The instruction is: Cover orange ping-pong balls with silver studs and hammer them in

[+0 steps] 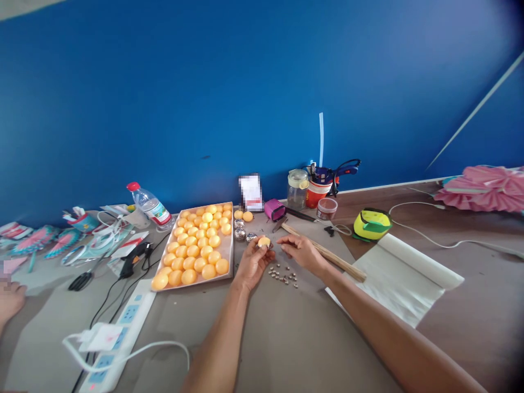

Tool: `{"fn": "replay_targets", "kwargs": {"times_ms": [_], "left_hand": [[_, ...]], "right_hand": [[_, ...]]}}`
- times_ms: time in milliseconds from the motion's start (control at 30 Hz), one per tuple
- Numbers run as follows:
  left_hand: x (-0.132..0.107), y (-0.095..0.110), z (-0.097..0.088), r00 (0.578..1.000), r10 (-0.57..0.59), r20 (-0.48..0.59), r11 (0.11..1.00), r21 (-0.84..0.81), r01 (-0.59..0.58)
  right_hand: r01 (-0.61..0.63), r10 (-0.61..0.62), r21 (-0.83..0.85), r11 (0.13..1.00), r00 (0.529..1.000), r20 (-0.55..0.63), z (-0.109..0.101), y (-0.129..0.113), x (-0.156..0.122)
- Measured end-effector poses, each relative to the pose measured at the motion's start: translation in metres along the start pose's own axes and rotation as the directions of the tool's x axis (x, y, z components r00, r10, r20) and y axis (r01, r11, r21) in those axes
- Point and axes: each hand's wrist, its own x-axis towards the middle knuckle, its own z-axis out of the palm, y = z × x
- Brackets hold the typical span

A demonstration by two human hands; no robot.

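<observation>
An orange ping-pong ball (264, 242) sits in the fingers of my left hand (252, 263), which is closed around it. Just to its right, my right hand (303, 253) has thumb and fingertips pinched together close to the ball. Whatever is between those fingertips is too small to make out. Below the two hands, several small shiny silver beads (283, 276) lie scattered on the grey table. Behind my left hand are several balls with a crinkled silver surface (239, 234). A shallow box (233, 240) full of orange ping-pong balls (192, 251) stands to the left.
A hammer (339, 261) lies behind my right hand, beside a white sheet (405, 278). A purple pouch (275, 209), a jar (297, 188) and a red cup (318, 194) stand along the wall. Power strip (135, 316) and cables lie left. Another person's hand (11, 300) is far left.
</observation>
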Motion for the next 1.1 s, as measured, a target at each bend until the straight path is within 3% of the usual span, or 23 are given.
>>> {"fn": "replay_targets", "kwargs": {"times_ms": [100, 233, 333, 467, 700, 1100], "left_hand": [[0.0, 0.0, 0.0, 1.0, 0.006, 0.005, 1.0, 0.008, -0.006], [0.0, 0.0, 0.0, 1.0, 0.012, 0.012, 1.0, 0.021, -0.012], [0.0, 0.0, 0.002, 1.0, 0.015, 0.017, 0.999, 0.046, -0.016], [-0.002, 0.0, 0.004, 1.0, 0.01, 0.022, 0.995, 0.097, -0.012], [-0.002, -0.003, 0.003, 0.998, 0.018, 0.063, 0.986, 0.166, -0.028], [-0.002, -0.008, -0.001, 0.998, 0.043, 0.047, 0.96, 0.275, -0.055]], "right_hand": [[-0.119, 0.1, 0.241, 0.963, 0.991, 0.088, -0.004, -0.007, -0.001], [-0.206, 0.146, 0.491, 0.846, 0.977, 0.158, -0.005, -0.015, -0.003], [-0.185, 0.143, 0.431, 0.883, 0.981, 0.127, -0.002, -0.014, -0.002], [-0.054, 0.042, 0.225, 0.973, 0.998, 0.055, 0.002, -0.006, 0.001], [0.072, -0.076, 0.083, 0.994, 0.996, 0.045, 0.005, -0.002, 0.0], [-0.025, 0.011, 0.142, 0.99, 0.995, 0.099, 0.007, -0.01, -0.002]]}}
